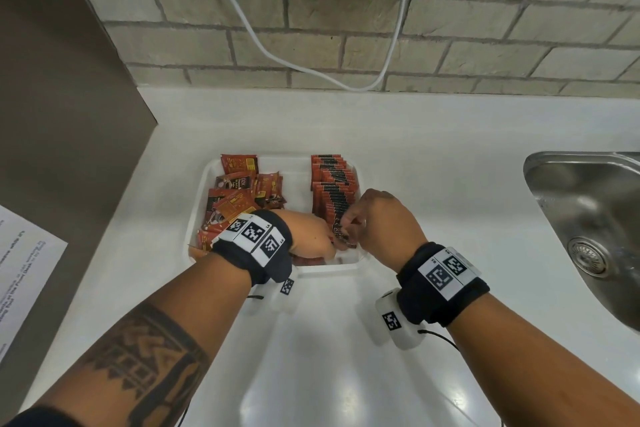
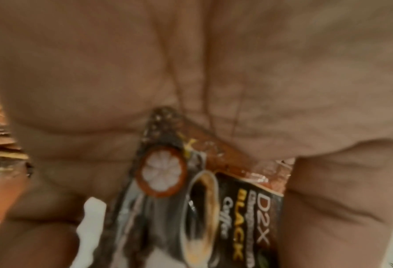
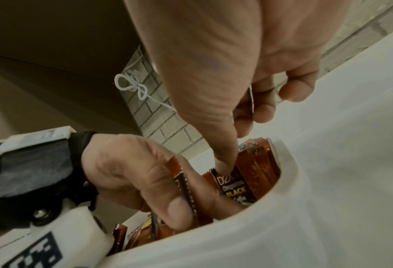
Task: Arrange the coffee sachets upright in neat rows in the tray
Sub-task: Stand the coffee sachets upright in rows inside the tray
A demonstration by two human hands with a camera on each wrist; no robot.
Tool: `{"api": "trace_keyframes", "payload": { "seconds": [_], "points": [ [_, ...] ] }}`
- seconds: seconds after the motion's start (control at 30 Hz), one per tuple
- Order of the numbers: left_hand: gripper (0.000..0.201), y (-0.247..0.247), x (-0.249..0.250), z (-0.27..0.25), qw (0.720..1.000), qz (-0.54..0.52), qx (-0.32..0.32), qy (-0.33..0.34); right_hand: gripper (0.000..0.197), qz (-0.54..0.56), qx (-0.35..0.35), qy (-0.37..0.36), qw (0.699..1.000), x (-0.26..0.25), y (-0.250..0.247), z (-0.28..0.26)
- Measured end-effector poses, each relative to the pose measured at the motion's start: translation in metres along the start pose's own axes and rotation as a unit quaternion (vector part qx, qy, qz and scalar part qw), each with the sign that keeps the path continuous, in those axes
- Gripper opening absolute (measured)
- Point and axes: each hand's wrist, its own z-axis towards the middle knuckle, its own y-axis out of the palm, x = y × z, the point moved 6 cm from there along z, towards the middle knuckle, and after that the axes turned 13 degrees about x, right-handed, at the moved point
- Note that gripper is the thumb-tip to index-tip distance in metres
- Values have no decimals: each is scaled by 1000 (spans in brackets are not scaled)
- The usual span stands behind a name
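A white tray (image 1: pixel 299 180) sits on the counter. Red and black coffee sachets stand upright in a row (image 1: pixel 332 184) along its right side, and a loose pile of sachets (image 1: pixel 239 198) fills its left side. My left hand (image 1: pixel 332 243) pinches one sachet (image 3: pixel 184 186) on edge at the near end of the row; its "D2X Black Coffee" print (image 2: pixel 213 208) fills the left wrist view. My right hand (image 1: pixel 349 224) curls over the near end of the row, and its thumb (image 3: pixel 222 163) presses the front sachet (image 3: pixel 232 186).
A steel sink (image 1: pixel 588 218) is sunk into the white counter at the right. A white cable (image 1: pixel 311 73) hangs along the brick wall behind. A brown panel (image 1: pixel 52 80) bounds the left, with a printed sheet (image 1: pixel 20 270) on it.
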Motion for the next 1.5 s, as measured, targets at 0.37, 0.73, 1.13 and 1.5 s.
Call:
{"api": "trace_keyframes", "payload": {
  "seconds": [0.37, 0.73, 1.13, 1.5],
  "points": [
    [47, 6, -7, 3, 997, -36, -41, -60, 12, 17, -6, -6, 1000, 2, 1, 2],
    [45, 2, -5, -3, 997, -32, -41, -61, 16, 45, 26, -21, 998, 2, -9, 0],
    [17, -66, 3, -65, 979, -161, 104, 71, 10, 299, 19, 41, 953, -32, -46, -19],
    [32, -69, -1, -79, 901, -291, 298, 123, 7, 261, 59, 40, 963, -19, -81, -12]
  ]
}}
